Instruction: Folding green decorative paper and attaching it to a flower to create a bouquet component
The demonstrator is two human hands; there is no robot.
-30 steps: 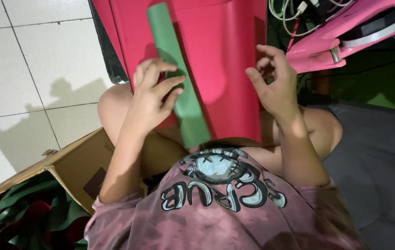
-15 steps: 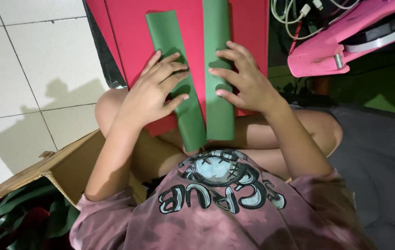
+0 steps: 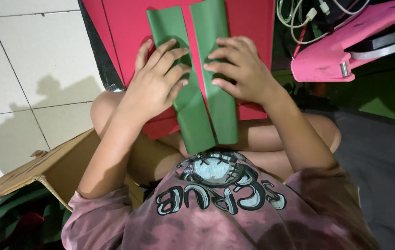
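Two long green paper strips lie side by side on a red sheet (image 3: 248, 28) that rests across my lap. My left hand (image 3: 156, 83) presses flat on the left green strip (image 3: 188, 115), fingers spread over it. On the right green strip (image 3: 220, 115) my right hand (image 3: 239, 69) lies with fingers curled down onto the paper. The strips almost touch, with a thin line of red showing between them. Their near ends hang over the sheet's front edge above my shirt.
An open cardboard box (image 3: 45, 166) with green and red material inside sits at the lower left. White floor tiles (image 3: 26, 69) fill the left. A pink object (image 3: 345, 51) and white cables (image 3: 308, 14) lie at the upper right, with a grey surface (image 3: 382, 157) on the right.
A second green strip has come in from the right hand and now lies beside the first. Both hands have lowered onto the strips, which sit closer together and flatter on the red sheet.
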